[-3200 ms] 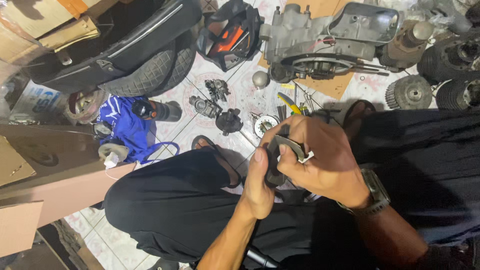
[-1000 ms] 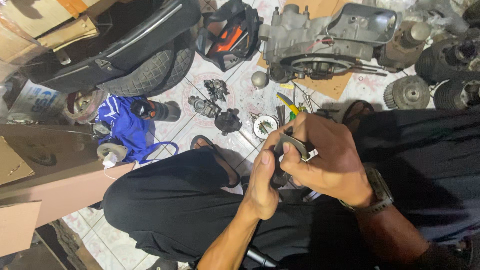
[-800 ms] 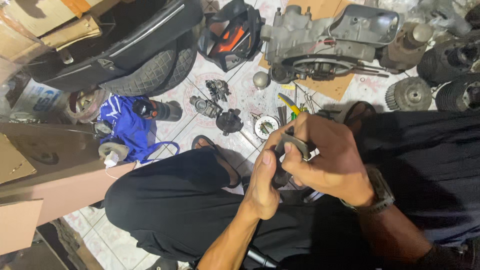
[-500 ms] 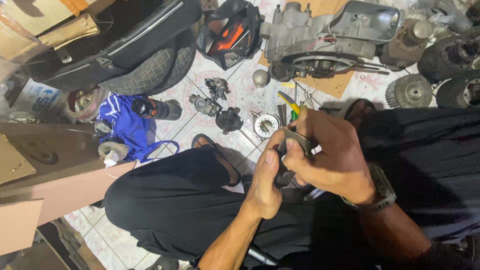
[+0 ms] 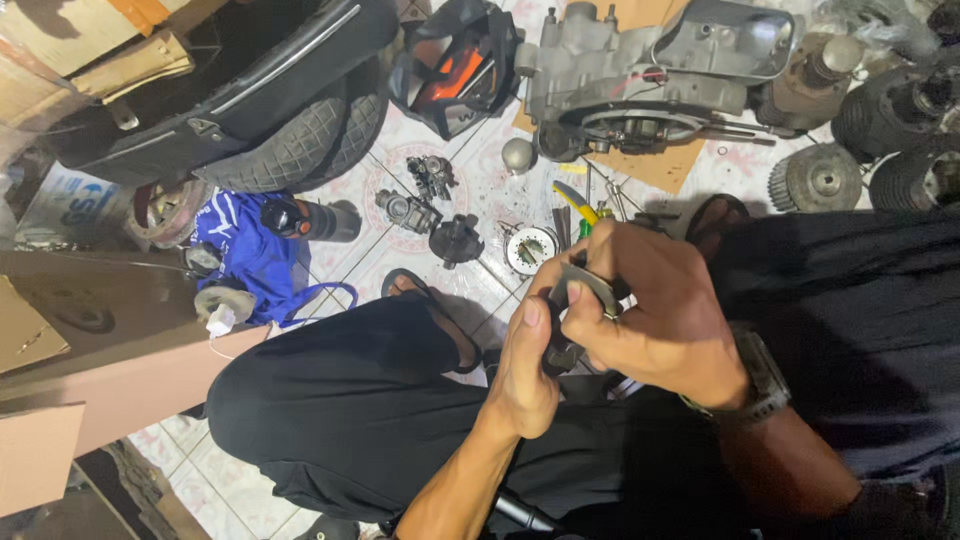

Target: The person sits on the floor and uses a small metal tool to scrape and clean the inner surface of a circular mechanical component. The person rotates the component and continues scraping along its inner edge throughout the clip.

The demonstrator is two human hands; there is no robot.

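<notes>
Both of my hands are together over my lap, holding a small dark metal engine part (image 5: 578,300) with a curved grey metal piece on top. My left hand (image 5: 525,365) cups it from below with the thumb up along its side. From above, my right hand (image 5: 665,310) pinches the grey curved piece; a dark watch sits on that wrist. Most of the part is hidden by my fingers. My legs in black trousers (image 5: 350,400) are folded under the hands.
On the tiled floor ahead lie a grey engine casing (image 5: 640,75) on cardboard, a black-and-orange helmet (image 5: 455,65), a tyre (image 5: 300,145), a blue cloth (image 5: 245,255), small carburettor parts (image 5: 410,210), a round gear (image 5: 530,250), yellow-handled pliers (image 5: 575,200) and finned cylinders (image 5: 815,180). Cardboard boxes (image 5: 40,350) stand at left.
The hands stay on the same part; the right hand's fingers have shifted slightly over the grey curved piece. Little else has moved.
</notes>
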